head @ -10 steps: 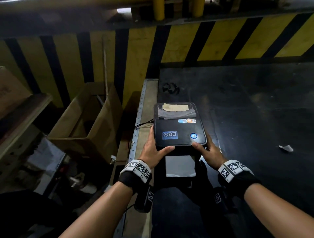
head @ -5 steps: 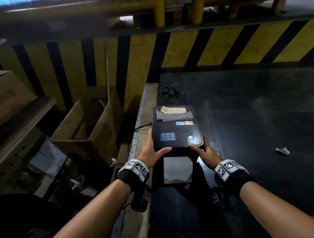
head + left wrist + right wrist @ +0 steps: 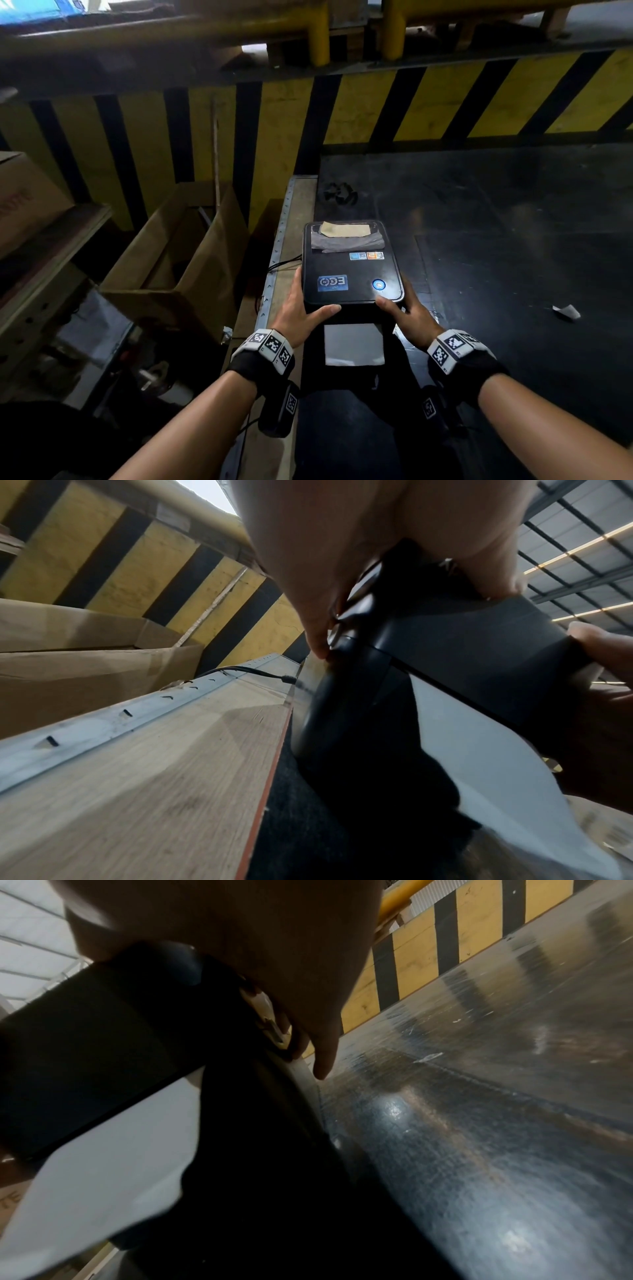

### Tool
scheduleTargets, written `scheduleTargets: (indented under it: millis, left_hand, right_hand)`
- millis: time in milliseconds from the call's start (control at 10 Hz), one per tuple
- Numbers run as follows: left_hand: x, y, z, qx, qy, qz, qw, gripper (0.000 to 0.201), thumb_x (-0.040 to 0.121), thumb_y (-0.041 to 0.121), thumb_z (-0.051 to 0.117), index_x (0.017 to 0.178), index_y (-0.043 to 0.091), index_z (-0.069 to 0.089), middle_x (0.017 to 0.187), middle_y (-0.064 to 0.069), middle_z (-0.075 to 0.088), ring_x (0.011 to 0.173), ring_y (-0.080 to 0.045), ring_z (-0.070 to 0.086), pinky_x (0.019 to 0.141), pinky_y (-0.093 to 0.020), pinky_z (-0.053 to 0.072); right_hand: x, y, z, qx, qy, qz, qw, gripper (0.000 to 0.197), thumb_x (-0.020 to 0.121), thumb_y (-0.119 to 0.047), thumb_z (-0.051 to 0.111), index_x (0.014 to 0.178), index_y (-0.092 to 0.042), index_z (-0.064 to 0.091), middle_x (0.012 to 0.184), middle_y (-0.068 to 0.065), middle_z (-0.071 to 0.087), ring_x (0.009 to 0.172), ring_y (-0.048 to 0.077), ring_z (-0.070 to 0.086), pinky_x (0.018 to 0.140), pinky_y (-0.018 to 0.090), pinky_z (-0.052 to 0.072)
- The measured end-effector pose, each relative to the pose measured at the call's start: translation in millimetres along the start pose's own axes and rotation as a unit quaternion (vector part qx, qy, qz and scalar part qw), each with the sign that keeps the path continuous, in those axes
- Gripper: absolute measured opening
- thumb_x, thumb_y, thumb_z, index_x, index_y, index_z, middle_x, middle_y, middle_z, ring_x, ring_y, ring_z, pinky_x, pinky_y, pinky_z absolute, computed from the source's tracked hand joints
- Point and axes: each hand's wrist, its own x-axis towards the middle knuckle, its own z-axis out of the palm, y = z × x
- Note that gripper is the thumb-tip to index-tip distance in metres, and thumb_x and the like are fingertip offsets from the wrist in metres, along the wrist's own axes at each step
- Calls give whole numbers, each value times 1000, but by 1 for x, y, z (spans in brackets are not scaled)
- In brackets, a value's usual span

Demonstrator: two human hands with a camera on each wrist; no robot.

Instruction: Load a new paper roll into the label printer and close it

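The black label printer sits at the left edge of the dark table mat, with its blue button lit. A white strip of paper sticks out from under the lid's front edge toward me. My left hand grips the lid's front left corner, thumb on the front edge and fingers along the side. My right hand grips the front right corner the same way. The left wrist view shows the lid above the paper. The right wrist view shows the lid and the paper. The roll itself is hidden.
An open cardboard box stands left of the table, below its metal-edged rim. A black cable runs to the printer's left side. A yellow-and-black striped barrier closes the back. A paper scrap lies on the mat to the right.
Both hands keep the same grip on the lid's front corners. My view has tilted up a little; the printer and paper look unchanged.
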Motion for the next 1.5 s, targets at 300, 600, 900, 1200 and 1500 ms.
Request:
scheduleTargets:
  millis: [300,600,900,1200,1500]
  left_hand:
    - [3,2,0,0,2,0,1000,96,74,24,76,147,16,15,129,11,41,123,-8,44,107,-26,36]
    - [2,2,0,7,6,-1,1000,95,73,27,77,146,19,18,134,5,46,124,-10,47,107,-28,39]
    - [2,0,-2,12,5,-10,1000,96,72,30,78,146,20,19,138,4,46,127,-13,47,111,-36,38]
    - [0,-2,-5,0,-4,-15,1000,97,70,34,78,146,24,18,140,1,47,127,-14,48,111,-40,39]
    - [-26,-13,-25,51,-14,-47,997,102,64,64,68,145,22,24,147,0,40,134,-15,41,111,-43,38]
  right_hand:
    - [3,1,2,0,8,-11,1000,42,88,-18,56,117,-38,32,107,-31,48,93,-18,53,70,-9,35]
    - [4,3,0,-1,9,-13,1000,43,89,-19,55,120,-38,31,110,-21,52,86,-29,50,70,-8,36]
    - [7,12,2,0,13,2,1000,53,88,-26,56,134,-31,31,127,-6,53,105,-12,50,74,-6,38]
    - [8,11,6,6,15,-1,1000,51,88,-22,56,133,-31,32,124,-9,53,96,-24,52,74,-6,38]
    - [0,-5,-9,-160,23,12,987,72,81,-39,63,140,-22,25,135,-6,39,128,7,38,106,20,30]
